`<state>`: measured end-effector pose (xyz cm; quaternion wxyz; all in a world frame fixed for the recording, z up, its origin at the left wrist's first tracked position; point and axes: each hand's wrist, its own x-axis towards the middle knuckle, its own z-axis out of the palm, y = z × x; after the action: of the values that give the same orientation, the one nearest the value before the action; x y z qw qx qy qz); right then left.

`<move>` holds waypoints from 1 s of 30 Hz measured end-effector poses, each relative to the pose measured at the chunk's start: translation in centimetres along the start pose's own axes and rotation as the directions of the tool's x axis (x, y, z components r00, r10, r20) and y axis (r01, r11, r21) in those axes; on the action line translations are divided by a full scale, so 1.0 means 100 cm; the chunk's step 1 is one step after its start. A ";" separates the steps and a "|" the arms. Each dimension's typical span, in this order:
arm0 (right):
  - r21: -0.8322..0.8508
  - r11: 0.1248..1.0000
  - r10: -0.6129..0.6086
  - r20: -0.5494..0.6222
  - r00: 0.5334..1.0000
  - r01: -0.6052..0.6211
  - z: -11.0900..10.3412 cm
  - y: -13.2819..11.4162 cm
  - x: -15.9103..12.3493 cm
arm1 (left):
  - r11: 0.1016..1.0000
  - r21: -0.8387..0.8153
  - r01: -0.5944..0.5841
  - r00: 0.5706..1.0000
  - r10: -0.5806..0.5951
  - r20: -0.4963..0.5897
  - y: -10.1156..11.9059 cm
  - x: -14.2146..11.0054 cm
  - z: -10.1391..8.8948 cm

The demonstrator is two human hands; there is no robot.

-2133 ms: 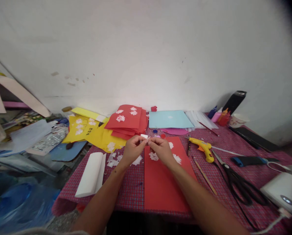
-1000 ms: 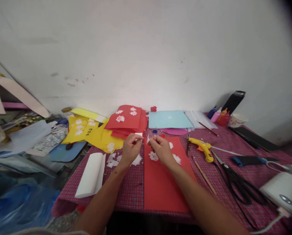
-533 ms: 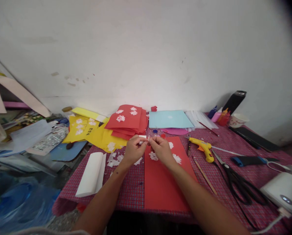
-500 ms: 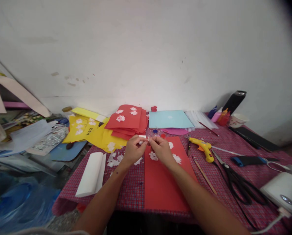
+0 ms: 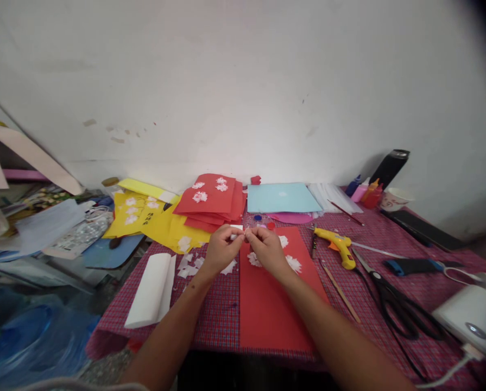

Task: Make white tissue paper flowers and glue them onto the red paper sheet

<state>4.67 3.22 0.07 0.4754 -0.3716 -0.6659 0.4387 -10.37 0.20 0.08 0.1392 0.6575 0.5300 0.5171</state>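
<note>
My left hand (image 5: 223,248) and my right hand (image 5: 267,251) meet fingertip to fingertip above the top left edge of a red paper sheet (image 5: 279,315). Both are closed in a pinch on a small piece of white paper (image 5: 234,237), mostly hidden by the fingers. White paper flowers, one of them a flower (image 5: 294,264) beside my right wrist, lie on the upper part of the sheet. To the left of the sheet, torn white paper scraps (image 5: 190,267) are scattered on the checked tablecloth (image 5: 214,320).
A folded white paper (image 5: 151,290) lies at left. Behind are red sheets with flowers (image 5: 210,195), yellow sheets (image 5: 169,228) and a light blue sheet (image 5: 283,198). At right lie a yellow glue gun (image 5: 338,245), black-handled scissors (image 5: 397,304), a wooden stick (image 5: 340,290) and paint bottles (image 5: 365,190).
The fingertips have shifted slightly against each other around the white paper. Both hands stay in nearly the same place, and the things on the table have not moved.
</note>
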 end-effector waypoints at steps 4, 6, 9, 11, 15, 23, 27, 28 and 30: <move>0.019 1.000 0.021 -0.005 1.000 -0.021 0.001 0.001 0.000 | 0.999 0.031 -0.035 0.999 0.035 -0.012 0.002 0.000 -0.001; 0.033 0.999 0.025 -0.009 1.000 -0.025 0.001 0.001 0.000 | 0.996 0.060 -0.060 0.998 0.061 -0.015 0.004 0.001 -0.002; 0.027 0.999 0.031 -0.024 0.999 -0.030 0.001 0.000 0.000 | 0.989 0.116 -0.094 0.995 0.096 -0.008 0.008 0.000 -0.002; 0.008 0.999 0.036 -0.039 0.999 -0.036 0.000 0.001 0.000 | 0.982 0.151 -0.117 0.993 0.119 -0.004 0.009 0.000 -0.001; -0.009 1.000 0.022 -0.040 0.999 -0.023 0.000 0.004 0.001 | 0.966 0.204 -0.159 0.987 0.163 -0.003 0.005 -0.002 0.000; -0.007 0.999 0.035 -0.033 0.999 -0.036 0.001 0.004 0.000 | 0.932 0.282 -0.227 0.972 0.235 0.006 0.002 -0.004 0.002; -0.022 0.999 0.028 -0.043 0.999 -0.029 0.000 0.003 0.000 | 0.937 0.256 -0.239 0.969 0.247 0.003 0.002 -0.004 0.003; -0.021 0.999 0.023 -0.040 0.999 -0.024 0.000 0.002 0.000 | 0.941 0.247 -0.233 0.971 0.241 -0.001 0.003 -0.003 0.002; -0.013 1.000 0.014 -0.032 0.999 -0.014 0.000 0.001 0.000 | 0.951 0.225 -0.214 0.975 0.222 -0.010 0.004 -0.002 0.002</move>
<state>4.68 3.30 -0.05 0.4805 -0.3863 -0.6585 0.4316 -9.96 -0.09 0.16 -0.0024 0.7144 0.5111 0.4780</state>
